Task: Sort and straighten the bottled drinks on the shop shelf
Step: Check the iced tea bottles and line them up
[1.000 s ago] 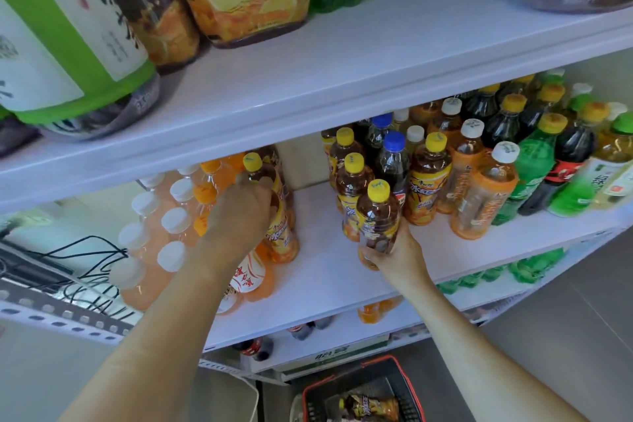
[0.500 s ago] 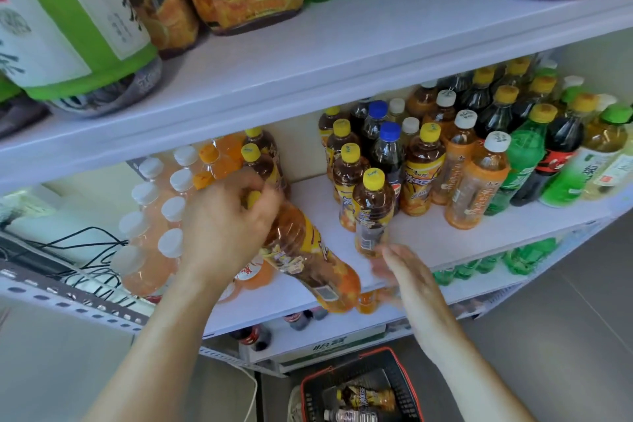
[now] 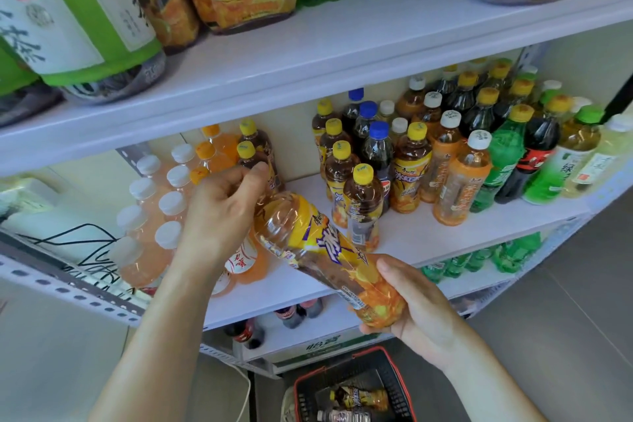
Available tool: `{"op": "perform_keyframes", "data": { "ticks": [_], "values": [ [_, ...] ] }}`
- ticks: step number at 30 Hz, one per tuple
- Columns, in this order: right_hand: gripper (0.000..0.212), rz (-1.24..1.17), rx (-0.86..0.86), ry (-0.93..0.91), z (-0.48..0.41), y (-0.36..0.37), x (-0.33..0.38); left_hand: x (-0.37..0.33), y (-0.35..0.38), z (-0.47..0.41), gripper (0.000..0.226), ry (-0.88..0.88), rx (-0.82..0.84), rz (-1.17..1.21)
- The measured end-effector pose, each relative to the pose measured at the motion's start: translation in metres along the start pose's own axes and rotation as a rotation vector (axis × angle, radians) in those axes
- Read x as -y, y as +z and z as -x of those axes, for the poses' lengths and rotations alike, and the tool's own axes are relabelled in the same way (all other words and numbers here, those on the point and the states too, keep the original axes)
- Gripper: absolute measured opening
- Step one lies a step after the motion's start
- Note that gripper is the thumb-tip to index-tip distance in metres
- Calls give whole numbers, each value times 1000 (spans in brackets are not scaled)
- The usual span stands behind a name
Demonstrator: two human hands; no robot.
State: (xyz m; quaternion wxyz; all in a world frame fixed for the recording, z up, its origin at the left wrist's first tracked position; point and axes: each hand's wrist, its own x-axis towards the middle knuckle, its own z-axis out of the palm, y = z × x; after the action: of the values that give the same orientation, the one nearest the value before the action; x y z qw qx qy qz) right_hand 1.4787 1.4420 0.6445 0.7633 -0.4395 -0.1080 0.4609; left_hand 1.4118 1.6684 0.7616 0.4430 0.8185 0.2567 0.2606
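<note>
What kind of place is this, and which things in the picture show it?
Most likely a small shop or convenience store: white shelves packed with rows of bottled drinks grouped by kind, and a red shopping basket on the floor below, holding bottles.

You have bright, soft, even light, faint shadow beneath the upper shelf point(image 3: 342, 55), strong wide-angle bending at the edges, and slight blur on the big bottles point(image 3: 68, 10) top left.
</note>
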Motion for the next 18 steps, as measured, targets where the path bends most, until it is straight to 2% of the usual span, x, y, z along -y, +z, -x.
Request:
{"op": "perform_keyframes", "data": {
  "ticks": [3,5,9,12,15,18],
  "values": [
    [61,-2,-48,-49,5,0,3,5,-2,-4,64,-30,68,-187],
    [60,-6,-51,-80,7,0,5,7,-5,-4,56,-37,97,-206],
    [59,-81,-25,-109,7,-1,8,1,-5,2,32,50,174,84],
    [60,-202,76,52,9,1,13,-8,-5,5,23,188,204,152],
    [64,-180,95,268,9,2,15,-14,-4,4,22,262,231,175],
    [61,-166,90,246,9,2,10,-18,-3,3,18,284,253,176]
  ]
}}
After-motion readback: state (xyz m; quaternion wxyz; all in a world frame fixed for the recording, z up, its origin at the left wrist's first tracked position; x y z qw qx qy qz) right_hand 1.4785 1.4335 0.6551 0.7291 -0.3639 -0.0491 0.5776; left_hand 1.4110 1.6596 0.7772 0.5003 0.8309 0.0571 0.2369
